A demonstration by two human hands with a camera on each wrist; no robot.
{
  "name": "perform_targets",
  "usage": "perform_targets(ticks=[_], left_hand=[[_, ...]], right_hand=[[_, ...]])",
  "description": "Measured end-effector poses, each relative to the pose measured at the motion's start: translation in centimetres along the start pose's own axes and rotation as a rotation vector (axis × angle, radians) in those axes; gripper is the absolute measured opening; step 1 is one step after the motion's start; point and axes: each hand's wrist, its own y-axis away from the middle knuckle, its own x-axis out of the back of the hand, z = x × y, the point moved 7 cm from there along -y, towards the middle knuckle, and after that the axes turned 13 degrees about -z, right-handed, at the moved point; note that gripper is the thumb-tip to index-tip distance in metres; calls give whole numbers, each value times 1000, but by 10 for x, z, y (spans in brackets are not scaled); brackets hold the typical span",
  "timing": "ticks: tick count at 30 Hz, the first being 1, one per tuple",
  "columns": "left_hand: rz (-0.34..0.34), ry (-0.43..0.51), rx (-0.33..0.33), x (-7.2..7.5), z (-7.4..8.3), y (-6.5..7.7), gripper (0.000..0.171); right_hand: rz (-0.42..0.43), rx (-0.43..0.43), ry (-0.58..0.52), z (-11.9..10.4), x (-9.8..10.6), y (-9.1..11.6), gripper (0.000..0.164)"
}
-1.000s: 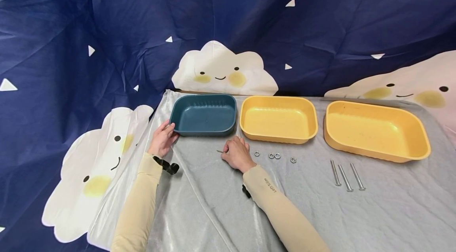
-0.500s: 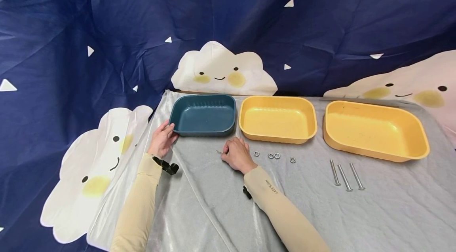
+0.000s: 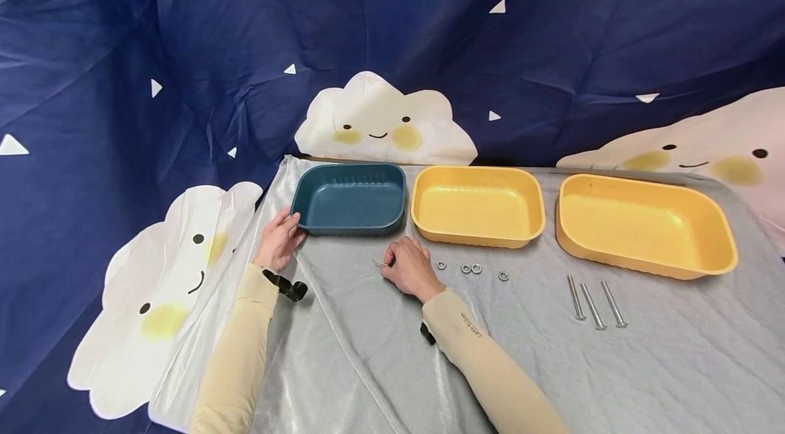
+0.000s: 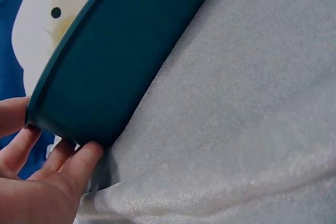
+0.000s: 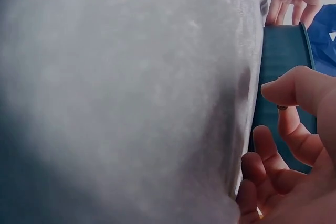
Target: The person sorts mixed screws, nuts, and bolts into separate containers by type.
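My left hand (image 3: 279,241) grips the near left corner of a dark teal plastic bin (image 3: 352,230). In the left wrist view its fingertips (image 4: 90,153) touch the bin's outer wall, low down, with another digit at the rim. Just in front of the bin, close over the cloth, my right hand (image 3: 409,266) pinches a short, thin metal piece (image 3: 379,262) that sticks out to the left. Between thumb and index finger in the right wrist view, only a small dark bit of this metal piece (image 5: 282,108) shows; the other fingers are loosely bent.
Right of the teal bin stand a yellow bin (image 3: 478,238) and a larger yellow bin (image 3: 644,264). Several hex nuts (image 3: 466,268) lie in a row right of my right hand. Three long bolts (image 3: 592,306) lie farther right on the grey cloth (image 3: 503,345).
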Motion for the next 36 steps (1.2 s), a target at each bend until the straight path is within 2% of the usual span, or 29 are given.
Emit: perform_targets(ticks=[20, 27, 36], left_hand=[[7, 17, 8, 7, -5, -8, 53], [22, 21, 7, 9, -7, -9, 52], [6, 21, -8, 10, -7, -10, 52]], right_hand=[[44, 85, 25, -23, 29, 10, 14], [59, 111, -13, -25, 40, 11, 9], [110, 156, -37, -29, 59, 11, 3]])
